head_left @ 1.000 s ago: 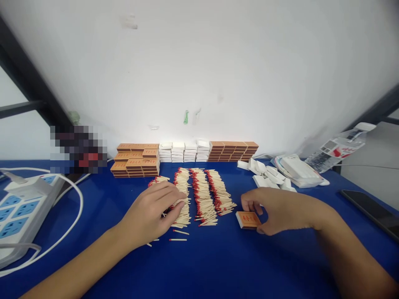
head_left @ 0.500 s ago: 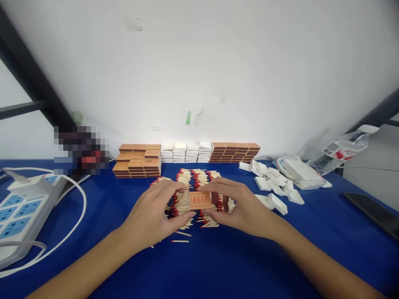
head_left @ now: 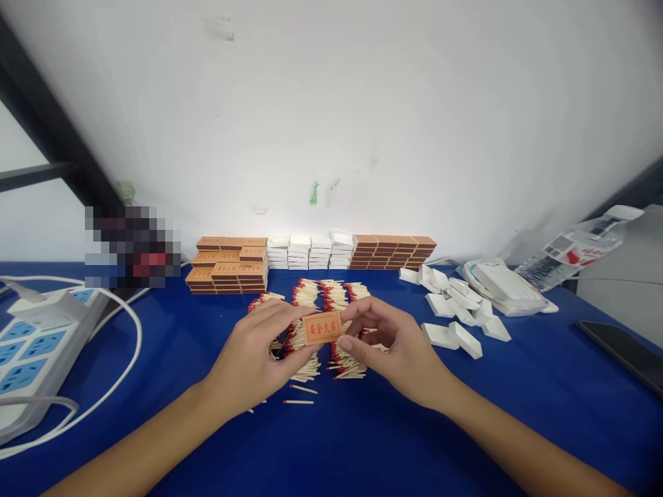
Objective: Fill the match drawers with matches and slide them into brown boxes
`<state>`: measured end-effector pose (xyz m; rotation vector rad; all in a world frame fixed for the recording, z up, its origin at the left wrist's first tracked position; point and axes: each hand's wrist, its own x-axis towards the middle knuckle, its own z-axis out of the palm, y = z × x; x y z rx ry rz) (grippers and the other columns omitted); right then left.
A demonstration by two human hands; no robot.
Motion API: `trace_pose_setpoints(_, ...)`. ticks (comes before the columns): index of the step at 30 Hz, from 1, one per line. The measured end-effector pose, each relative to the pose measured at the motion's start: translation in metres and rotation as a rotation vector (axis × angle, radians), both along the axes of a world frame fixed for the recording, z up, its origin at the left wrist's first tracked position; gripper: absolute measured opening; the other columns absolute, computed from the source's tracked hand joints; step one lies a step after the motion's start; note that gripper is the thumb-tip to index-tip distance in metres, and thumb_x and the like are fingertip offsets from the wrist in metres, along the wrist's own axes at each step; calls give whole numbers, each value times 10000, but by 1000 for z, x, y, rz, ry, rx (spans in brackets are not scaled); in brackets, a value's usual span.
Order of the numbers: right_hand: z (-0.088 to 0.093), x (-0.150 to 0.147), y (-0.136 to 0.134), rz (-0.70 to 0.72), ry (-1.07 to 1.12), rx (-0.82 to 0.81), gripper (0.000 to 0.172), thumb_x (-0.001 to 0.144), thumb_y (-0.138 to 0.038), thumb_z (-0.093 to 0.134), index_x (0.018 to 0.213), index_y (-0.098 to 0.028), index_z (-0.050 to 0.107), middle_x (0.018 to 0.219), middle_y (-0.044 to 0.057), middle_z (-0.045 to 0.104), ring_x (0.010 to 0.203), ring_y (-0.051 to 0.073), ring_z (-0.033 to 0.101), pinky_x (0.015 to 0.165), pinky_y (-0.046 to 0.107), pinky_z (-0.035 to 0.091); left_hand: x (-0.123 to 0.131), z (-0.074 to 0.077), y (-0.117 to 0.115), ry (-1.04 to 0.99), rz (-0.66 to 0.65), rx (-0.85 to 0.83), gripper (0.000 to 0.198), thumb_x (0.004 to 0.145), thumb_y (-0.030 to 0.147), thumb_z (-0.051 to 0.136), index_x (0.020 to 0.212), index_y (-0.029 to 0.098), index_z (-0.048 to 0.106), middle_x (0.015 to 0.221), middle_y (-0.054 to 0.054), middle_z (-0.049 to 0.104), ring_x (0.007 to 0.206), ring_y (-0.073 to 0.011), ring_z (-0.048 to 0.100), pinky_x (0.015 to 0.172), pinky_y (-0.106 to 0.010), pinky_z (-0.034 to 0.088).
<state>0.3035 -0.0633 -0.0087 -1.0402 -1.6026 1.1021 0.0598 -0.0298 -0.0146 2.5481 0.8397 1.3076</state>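
An orange matchbox (head_left: 322,327) with red print is held between both hands above the table. My left hand (head_left: 253,359) pinches its left end with thumb and fingers. My right hand (head_left: 394,348) pinches its right end. Beneath them lie several rows of red-tipped matches (head_left: 331,297) on the blue table (head_left: 362,435). A few loose matches (head_left: 298,397) lie near my left wrist.
Stacks of orange matchboxes (head_left: 228,266) (head_left: 391,252) and white inner trays (head_left: 308,252) line the wall. Loose white trays (head_left: 456,317) lie to the right, with a plastic bag (head_left: 574,248) and a phone (head_left: 621,352) beyond. A power strip (head_left: 31,345) with cables sits at left.
My right hand picked the matchbox off the table at right and carried it to the middle. My left hand left the matches and took hold of the box's other end.
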Motion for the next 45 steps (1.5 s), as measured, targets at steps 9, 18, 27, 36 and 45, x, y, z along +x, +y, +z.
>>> trace_pose_setpoints(9,-8,-3,0,-27,122,-154,344,812,-460,875,1020,-226,733,811,31,715,667,170,637,490,270,567,-3,-6,0,11,-46,-22,386,895,230,804,1267,208,705,1163,-88,771,1036,-231,723,942,-385,597)
trace_pose_setpoints(18,-10,-8,-1,-80,164,-135,311,815,-434,875,929,-197,709,767,23,702,601,135,605,461,238,552,2,-5,-6,24,-24,-45,391,909,204,778,1288,213,683,1156,-66,770,1025,-212,725,926,-352,580)
trace_pose_setpoints(27,-8,-13,-7,-153,67,-2,253,887,-423,811,998,-202,756,832,42,725,614,121,605,489,224,527,4,-6,-7,-24,43,-40,334,897,215,791,1219,199,705,1078,-57,777,978,-200,731,885,-325,574)
trace_pose_setpoints(36,-10,-13,-5,-59,138,-131,296,865,-420,832,1046,-192,776,753,23,707,592,125,604,495,236,567,4,-4,-8,-48,-11,-6,366,891,222,817,1240,197,710,1118,-68,787,1009,-213,744,926,-337,576)
trace_pose_setpoints(45,-11,-13,-4,4,249,-195,274,818,-369,884,967,-197,732,733,-2,702,520,102,588,430,211,550,3,1,-10,-70,-110,-54,377,918,222,799,1279,228,688,1173,-51,785,1070,-193,738,970,-318,578)
